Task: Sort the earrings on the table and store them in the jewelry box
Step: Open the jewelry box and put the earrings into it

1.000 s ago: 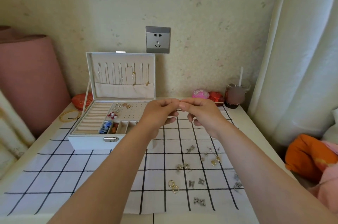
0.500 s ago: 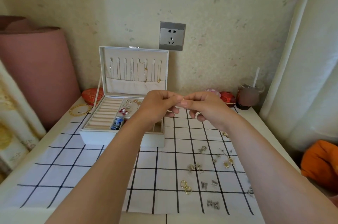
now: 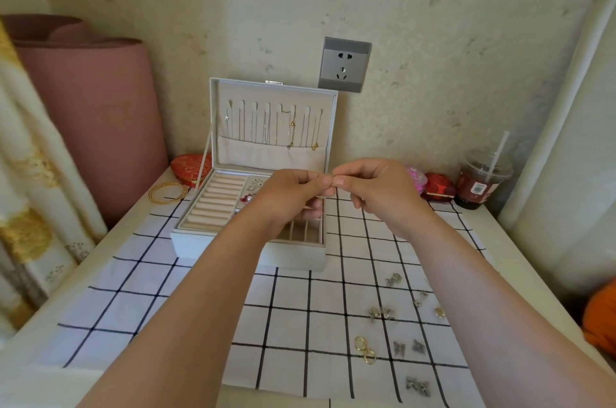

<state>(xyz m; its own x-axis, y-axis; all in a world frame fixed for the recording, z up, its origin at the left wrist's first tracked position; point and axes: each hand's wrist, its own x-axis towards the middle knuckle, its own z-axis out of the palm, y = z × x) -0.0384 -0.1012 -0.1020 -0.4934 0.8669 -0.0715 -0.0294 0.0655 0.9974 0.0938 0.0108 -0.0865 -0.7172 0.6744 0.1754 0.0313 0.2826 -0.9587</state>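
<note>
The white jewelry box [image 3: 196, 236] stands open at the back of the table, necklaces hanging in its lid and a few earrings in its tray. My left hand [image 3: 293, 194] and my right hand [image 3: 376, 187] meet fingertip to fingertip above the box's right side, pinching something tiny between them; the item is too small to make out. Several loose earrings lie on the checked cloth at the right: gold hoops [image 3: 364, 349], silver butterfly studs [image 3: 418, 386], and small pieces [image 3: 393, 280] further back.
A checked cloth [image 3: 186, 307] covers the table. Gold bangles [image 3: 166, 193] and a red heart box [image 3: 191, 169] lie left of the jewelry box. Red and pink pouches [image 3: 438, 185] and a lidded drink cup with straw [image 3: 480, 180] stand at the back right. A pink roll [image 3: 96, 114] leans left.
The view has shifted left, so the box and the cloth sit further right in the frame. My hands stay pinched together, now over the box's right side.
</note>
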